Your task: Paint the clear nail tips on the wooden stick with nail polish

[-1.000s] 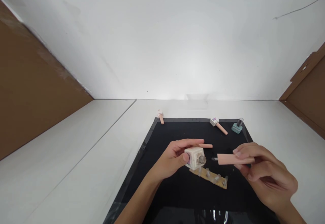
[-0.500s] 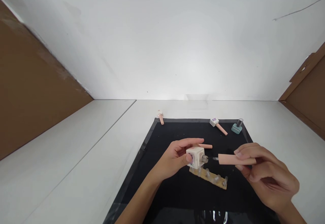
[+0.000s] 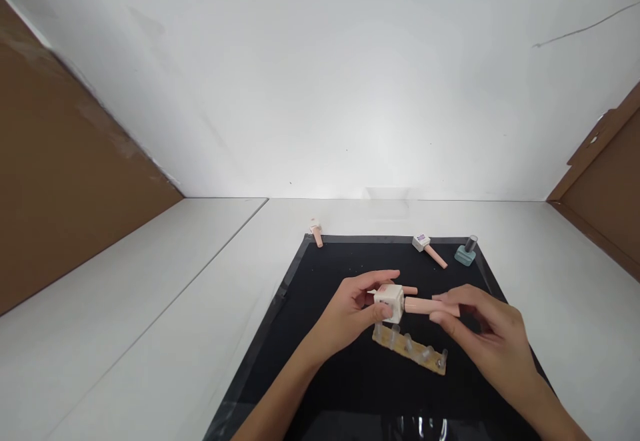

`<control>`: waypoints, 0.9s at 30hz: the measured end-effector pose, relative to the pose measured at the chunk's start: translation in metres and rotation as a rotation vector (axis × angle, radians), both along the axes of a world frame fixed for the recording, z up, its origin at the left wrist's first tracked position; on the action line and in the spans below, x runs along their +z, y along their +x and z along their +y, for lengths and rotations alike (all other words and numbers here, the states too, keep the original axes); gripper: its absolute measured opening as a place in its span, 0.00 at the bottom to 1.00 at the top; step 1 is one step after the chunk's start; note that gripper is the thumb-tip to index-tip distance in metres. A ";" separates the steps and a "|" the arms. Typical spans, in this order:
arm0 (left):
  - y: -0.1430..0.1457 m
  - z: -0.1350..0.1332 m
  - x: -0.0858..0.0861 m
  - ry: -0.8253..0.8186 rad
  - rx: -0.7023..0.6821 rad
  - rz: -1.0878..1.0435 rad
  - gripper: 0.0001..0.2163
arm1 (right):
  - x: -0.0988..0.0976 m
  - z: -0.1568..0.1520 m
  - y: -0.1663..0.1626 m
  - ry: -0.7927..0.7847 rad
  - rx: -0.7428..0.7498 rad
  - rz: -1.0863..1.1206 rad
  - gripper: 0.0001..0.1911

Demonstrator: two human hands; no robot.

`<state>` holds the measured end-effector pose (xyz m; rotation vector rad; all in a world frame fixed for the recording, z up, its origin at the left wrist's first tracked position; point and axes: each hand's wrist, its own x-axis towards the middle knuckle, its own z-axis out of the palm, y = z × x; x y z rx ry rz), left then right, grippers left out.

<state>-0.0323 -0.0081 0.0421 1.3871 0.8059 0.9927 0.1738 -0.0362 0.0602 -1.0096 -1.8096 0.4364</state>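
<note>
My left hand (image 3: 353,311) grips a white cube-shaped nail polish bottle (image 3: 389,302), its neck pointing right. The fingers of my right hand (image 3: 493,334) are closed on the long pink cap (image 3: 423,305), which sits at the bottle's neck; its brush is hidden from sight. Just below the bottle lies a wooden strip (image 3: 410,353) with several clear nail tips standing along it. Behind the bottle, the pink cap of another polish (image 3: 410,290) shows, the rest covered by my left hand and the bottle.
On the black mat (image 3: 345,387), a white bottle with a pink cap (image 3: 421,243) and a teal polish bottle (image 3: 465,255) rest at the back right. Another pink-capped bottle (image 3: 316,231) lies at the back left corner. A white wall (image 3: 320,94) rises behind.
My right hand has moved left, bringing the cap from apart, with its brush showing, onto the bottle's neck. My left hand still holds the bottle, which has turned slightly.
</note>
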 end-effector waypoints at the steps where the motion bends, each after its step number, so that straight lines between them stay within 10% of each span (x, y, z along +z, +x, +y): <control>1: 0.000 0.000 0.000 0.000 0.002 0.009 0.20 | -0.002 0.000 0.000 -0.086 -0.016 -0.007 0.06; 9: 0.001 0.001 -0.003 0.040 0.062 0.092 0.20 | -0.001 0.005 0.007 -0.479 0.249 0.057 0.14; 27: -0.003 0.001 -0.002 0.065 0.111 0.149 0.21 | -0.006 0.010 0.001 -0.521 0.167 0.059 0.06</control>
